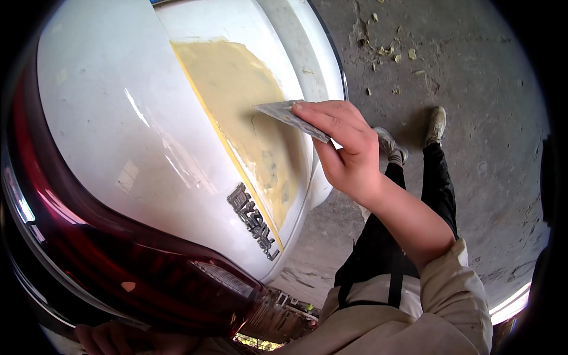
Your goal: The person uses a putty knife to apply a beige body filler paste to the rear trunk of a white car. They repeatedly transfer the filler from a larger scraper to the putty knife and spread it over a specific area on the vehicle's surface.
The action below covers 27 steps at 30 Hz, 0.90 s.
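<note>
My right hand (349, 145) is closed on a thin grey metal putty spreader (289, 118), thumb and fingers pinching its near edge. The spreader's far corner reaches over a tan putty patch (228, 83) on a white car body panel (106, 94); I cannot tell whether it touches. Yellow masking tape (204, 103) borders the patch's left side. Smears and darker spots show in the patch's lower part. Low at the left, in deep shadow beside the red tail light (127, 254), my left hand (112, 338) has curled fingers; what it holds is hidden.
Chrome raised lettering (251, 219) sits left of the tape's lower end. Grey concrete floor (485, 154) with dry leaf bits (387, 52) lies to the right. My legs and shoes (436, 124) stand beside the car. Cluttered metal items (284, 313) show below the tail light.
</note>
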Available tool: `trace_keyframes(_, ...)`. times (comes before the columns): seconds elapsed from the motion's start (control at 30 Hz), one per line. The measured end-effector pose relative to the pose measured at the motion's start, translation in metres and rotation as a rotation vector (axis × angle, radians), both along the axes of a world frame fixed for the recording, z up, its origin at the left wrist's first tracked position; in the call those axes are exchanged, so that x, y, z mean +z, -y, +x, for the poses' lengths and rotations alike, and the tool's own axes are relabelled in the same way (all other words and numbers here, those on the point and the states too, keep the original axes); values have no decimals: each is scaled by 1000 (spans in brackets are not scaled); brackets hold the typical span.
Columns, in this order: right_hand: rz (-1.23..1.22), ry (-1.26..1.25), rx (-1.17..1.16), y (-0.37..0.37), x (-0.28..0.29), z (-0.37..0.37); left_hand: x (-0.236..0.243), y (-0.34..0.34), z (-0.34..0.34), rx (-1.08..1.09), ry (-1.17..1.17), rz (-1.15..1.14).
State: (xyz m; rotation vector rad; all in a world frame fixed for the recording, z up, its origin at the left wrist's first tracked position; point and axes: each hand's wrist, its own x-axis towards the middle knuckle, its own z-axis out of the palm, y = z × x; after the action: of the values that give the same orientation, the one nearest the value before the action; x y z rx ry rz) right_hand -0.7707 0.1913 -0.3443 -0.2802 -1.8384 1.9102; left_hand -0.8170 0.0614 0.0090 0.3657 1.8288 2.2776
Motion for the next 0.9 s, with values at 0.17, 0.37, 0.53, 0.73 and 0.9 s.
trace_keyframes(0.17, -10, 13, 96, 5, 12, -9, 0, 1, -2, 4, 2, -21)
trace_keyframes(0.37, 11, 9, 107, 14, 14, -2, 0, 4, -3, 4, 14, -13)
trace_keyframes(0.53, 45, -17, 109, 18, 17, 5, -2, 1, -3, -1, 22, -6)
trace_keyframes(0.73, 63, -40, 103, 27, 15, 19, -1, 0, -3, 2, 21, -17)
trace_keyframes(0.9, 68, -60, 109, 32, 17, 31, -1, -1, -2, -3, 15, -27)
